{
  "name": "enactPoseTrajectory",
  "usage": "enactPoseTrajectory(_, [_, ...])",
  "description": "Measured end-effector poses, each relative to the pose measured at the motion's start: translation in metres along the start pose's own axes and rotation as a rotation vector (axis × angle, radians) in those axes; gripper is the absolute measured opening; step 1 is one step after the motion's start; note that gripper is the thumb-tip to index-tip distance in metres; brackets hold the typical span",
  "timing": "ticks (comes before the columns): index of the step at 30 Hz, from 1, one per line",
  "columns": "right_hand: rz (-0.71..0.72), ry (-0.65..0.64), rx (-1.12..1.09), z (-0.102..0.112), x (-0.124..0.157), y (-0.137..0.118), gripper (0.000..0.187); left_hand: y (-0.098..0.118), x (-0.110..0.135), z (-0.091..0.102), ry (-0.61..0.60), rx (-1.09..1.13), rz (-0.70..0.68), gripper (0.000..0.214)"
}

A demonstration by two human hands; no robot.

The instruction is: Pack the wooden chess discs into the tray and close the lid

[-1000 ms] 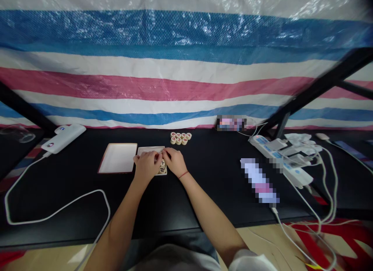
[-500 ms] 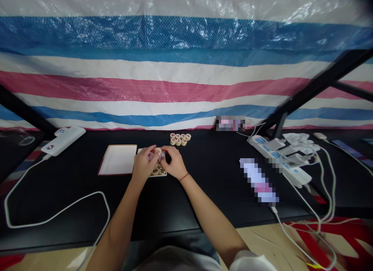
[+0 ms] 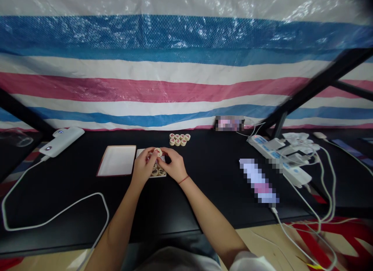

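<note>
My left hand (image 3: 143,166) and my right hand (image 3: 174,164) meet over a small shallow box (image 3: 159,172) on the black table (image 3: 186,193). Together their fingertips pinch one round wooden chess piece (image 3: 157,151) with a red mark, held just above the box. Under the hands, a few more round pieces lie in the box. Beside it on the left sits the flat white box lid (image 3: 117,165). A cluster of several round pieces (image 3: 178,138) rests on the table behind the hands.
A white power bank (image 3: 61,140) with a looping white cable (image 3: 55,212) lies at the left. Right of centre are a blurred flat device (image 3: 258,181) and a white power strip (image 3: 281,158) with plugs and cords. A striped tarp (image 3: 186,69) hangs behind the table.
Both hands have lifted off the box, and a round piece has come up between their fingertips. The piece now shows its red mark more clearly.
</note>
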State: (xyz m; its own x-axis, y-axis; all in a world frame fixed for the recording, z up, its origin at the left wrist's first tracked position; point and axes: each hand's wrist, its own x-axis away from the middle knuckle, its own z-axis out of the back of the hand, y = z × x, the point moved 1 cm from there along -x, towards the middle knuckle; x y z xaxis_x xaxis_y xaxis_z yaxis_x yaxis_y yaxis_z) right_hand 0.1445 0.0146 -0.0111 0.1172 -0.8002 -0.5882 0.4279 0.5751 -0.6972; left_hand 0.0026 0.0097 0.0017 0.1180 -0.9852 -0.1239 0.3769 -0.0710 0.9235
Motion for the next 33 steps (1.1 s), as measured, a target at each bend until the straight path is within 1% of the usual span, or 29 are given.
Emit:
enactPoseTrajectory(3, [-0.004, 0.015, 0.041, 0.004, -0.002, -0.002, 0.024, -0.005, -0.001, -0.002, 0.052, 0.066, 0.018, 0.031])
enactPoseTrajectory(5, [-0.023, 0.071, 0.086, 0.012, -0.006, 0.003, 0.022, -0.008, -0.002, -0.002, 0.090, 0.134, 0.039, 0.031])
enactPoseTrajectory(6, [-0.054, 0.122, 0.117, 0.019, -0.008, 0.007, 0.022, -0.009, -0.002, -0.002, 0.111, 0.173, 0.049, 0.032])
enactPoseTrajectory(7, [-0.099, 0.183, 0.152, 0.027, -0.010, 0.014, 0.022, -0.010, -0.003, -0.001, 0.131, 0.212, 0.058, 0.035])
enactPoseTrajectory(9, [-0.236, 0.326, 0.248, 0.047, -0.013, 0.031, 0.025, -0.011, -0.005, 0.000, 0.154, 0.276, 0.063, 0.040])
enactPoseTrajectory(10, [-0.307, 0.383, 0.300, 0.056, -0.013, 0.041, 0.027, -0.011, -0.005, 0.001, 0.156, 0.297, 0.062, 0.041])
enactPoseTrajectory(11, [-0.368, 0.414, 0.354, 0.065, -0.014, 0.050, 0.027, -0.010, -0.006, 0.002, 0.153, 0.309, 0.063, 0.042])
enactPoseTrajectory(13, [-0.457, 0.399, 0.435, 0.078, -0.013, 0.067, 0.028, -0.008, -0.006, 0.002, 0.143, 0.311, 0.078, 0.042])
enactPoseTrajectory(15, [-0.516, 0.329, 0.487, 0.082, -0.011, 0.078, 0.026, -0.006, -0.006, 0.001, 0.135, 0.306, 0.107, 0.042])
enactPoseTrajectory(18, [-0.549, 0.212, 0.546, 0.077, -0.007, 0.086, 0.024, -0.005, -0.005, -0.002, 0.098, 0.300, 0.141, 0.045])
enactPoseTrajectory(21, [-0.557, 0.145, 0.598, 0.070, -0.006, 0.088, 0.026, -0.007, -0.004, -0.003, 0.050, 0.264, 0.122, 0.046])
enactPoseTrajectory(24, [-0.556, 0.139, 0.594, 0.069, -0.005, 0.089, 0.028, -0.008, -0.003, -0.004, 0.029, 0.174, 0.047, 0.043])
enactPoseTrajectory(28, [-0.550, 0.121, 0.545, 0.072, -0.007, 0.086, 0.020, -0.005, 0.000, -0.003, 0.037, -0.040, -0.120, 0.035])
enactPoseTrajectory(30, [-0.527, 0.170, 0.498, 0.071, -0.010, 0.075, 0.021, -0.001, 0.002, -0.004, 0.036, -0.159, -0.211, 0.030])
enactPoseTrajectory(32, [-0.463, 0.237, 0.399, 0.067, -0.014, 0.058, 0.025, 0.002, 0.005, -0.006, 0.038, -0.263, -0.291, 0.027])
enactPoseTrajectory(33, [-0.414, 0.241, 0.324, 0.064, -0.015, 0.048, 0.027, 0.002, 0.005, -0.007, 0.043, -0.300, -0.328, 0.026])
